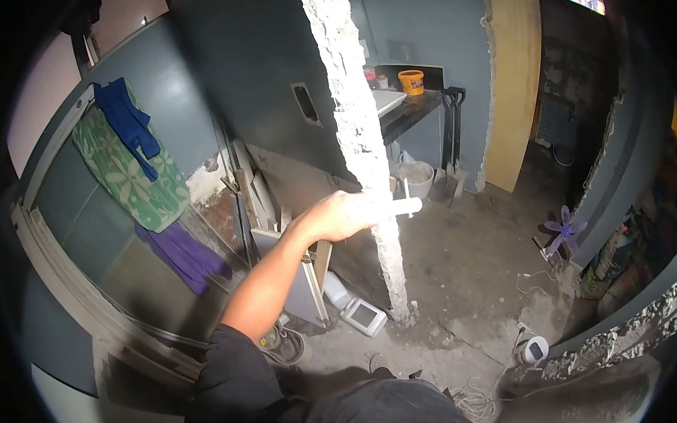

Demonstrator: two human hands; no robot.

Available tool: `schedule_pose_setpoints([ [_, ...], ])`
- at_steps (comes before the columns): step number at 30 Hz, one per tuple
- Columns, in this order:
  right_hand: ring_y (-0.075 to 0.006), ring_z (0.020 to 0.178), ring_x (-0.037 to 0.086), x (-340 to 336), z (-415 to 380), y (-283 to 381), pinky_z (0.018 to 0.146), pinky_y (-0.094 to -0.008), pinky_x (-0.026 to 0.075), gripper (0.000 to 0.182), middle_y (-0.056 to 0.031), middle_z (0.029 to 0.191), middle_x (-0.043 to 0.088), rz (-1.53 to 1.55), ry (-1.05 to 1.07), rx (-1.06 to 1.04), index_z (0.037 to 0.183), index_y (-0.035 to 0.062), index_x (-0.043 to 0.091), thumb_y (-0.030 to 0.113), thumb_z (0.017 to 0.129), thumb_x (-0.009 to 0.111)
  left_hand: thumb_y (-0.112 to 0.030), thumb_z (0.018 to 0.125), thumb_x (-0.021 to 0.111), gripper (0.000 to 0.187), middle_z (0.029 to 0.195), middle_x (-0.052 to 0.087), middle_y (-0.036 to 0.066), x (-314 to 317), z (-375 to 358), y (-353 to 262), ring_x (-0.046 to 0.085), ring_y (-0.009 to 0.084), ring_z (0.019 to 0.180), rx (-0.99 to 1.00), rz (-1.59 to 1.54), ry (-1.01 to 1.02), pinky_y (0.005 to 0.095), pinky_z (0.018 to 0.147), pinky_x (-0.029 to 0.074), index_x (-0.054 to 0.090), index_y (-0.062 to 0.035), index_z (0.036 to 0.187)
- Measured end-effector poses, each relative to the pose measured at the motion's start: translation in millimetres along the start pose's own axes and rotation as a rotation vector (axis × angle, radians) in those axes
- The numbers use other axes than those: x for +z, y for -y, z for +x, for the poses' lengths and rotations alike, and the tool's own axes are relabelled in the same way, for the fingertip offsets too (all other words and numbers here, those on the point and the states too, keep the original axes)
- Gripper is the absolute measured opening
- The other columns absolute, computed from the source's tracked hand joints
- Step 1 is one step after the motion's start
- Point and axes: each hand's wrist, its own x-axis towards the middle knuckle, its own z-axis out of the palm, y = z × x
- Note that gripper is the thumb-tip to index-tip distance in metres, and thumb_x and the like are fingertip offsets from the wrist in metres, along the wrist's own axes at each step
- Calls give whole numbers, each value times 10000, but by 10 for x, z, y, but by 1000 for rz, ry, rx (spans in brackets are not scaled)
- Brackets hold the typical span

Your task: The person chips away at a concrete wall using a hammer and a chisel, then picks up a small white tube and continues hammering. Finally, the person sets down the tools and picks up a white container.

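My left hand [344, 215] reaches forward to the rough, broken edge of a narrow wall [357, 115] in the middle of the view. Its fingers are closed, and glare washes out the fingertips against the bright plaster. A white cylindrical piece [407, 206] with a thin crossbar sticks out on the right side of the wall edge, in line with the hand. Whether the fingers wrap round that piece cannot be made out. My right hand does not show.
Towels [135, 160] hang over a rail at the left. Boards [295, 277] lean near an open grey case [363, 317]. Further back are a bucket [420, 186], shovels [451, 133] and a yellow tub [411, 83]. A purple fan [564, 230] and cables [475, 401] lie at the right.
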Motion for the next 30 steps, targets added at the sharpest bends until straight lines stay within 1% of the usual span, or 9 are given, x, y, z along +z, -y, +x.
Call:
schedule_pose_setpoints([
  [5,-297,708,682,16,64,53,648,-405,532,261,-141,787,712,-2,12,-12,910,-22,695,189,756,694,-135,934,637,203,1065,655,193,-395,266,276,661,368,926,216,153,-759,400,841,525,671,-1,1083],
  [7,-299,715,684,44,72,45,654,-406,532,267,-143,792,714,-6,20,-16,915,-22,697,193,757,695,-213,988,588,290,924,678,227,-240,371,558,672,425,826,10,77,-1067,468,751,542,583,-7,1192],
  [9,-301,723,686,39,69,80,660,-406,533,272,-144,797,715,-5,23,-22,919,-22,699,197,757,696,-281,990,565,372,847,671,280,81,299,583,669,480,776,-448,312,-759,548,716,535,491,-21,1245],
  [15,-308,745,692,51,116,49,677,-408,535,289,-148,812,720,-3,30,-22,933,-21,704,209,759,699,-274,969,566,269,968,693,231,535,-29,204,679,440,923,-342,368,96,509,818,537,609,-51,1112],
  [19,-312,760,696,44,167,-21,688,-409,536,299,-150,822,724,1,33,1,943,-20,708,217,759,701,-211,970,521,237,954,659,276,436,189,682,645,473,914,69,143,-574,519,780,527,586,-35,1114],
  [21,-314,767,698,32,201,-108,694,-409,537,305,-152,827,726,5,35,19,947,-20,710,220,760,703,-215,954,537,255,943,655,291,457,299,803,654,464,916,-209,108,-640,512,781,535,578,-36,1131],
  [24,-318,779,701,9,347,-274,702,-410,538,313,-154,835,728,24,36,48,954,-19,713,226,760,704,-211,957,523,270,982,650,314,737,316,723,657,460,940,-471,384,-202,505,803,543,578,-44,1162],
  [27,-321,790,705,-12,663,-547,711,-410,539,321,-156,842,731,114,75,105,961,-19,716,232,761,706,-209,947,582,276,1030,640,265,915,169,614,644,482,850,68,196,320,536,761,537,617,-72,1184],
  [30,-361,852,705,11,519,-246,752,-432,544,334,-193,890,729,-298,-94,-18,970,-17,719,251,771,697,-220,949,605,327,900,669,188,1065,86,702,674,365,757,242,113,-187,481,639,549,595,-124,1261],
])
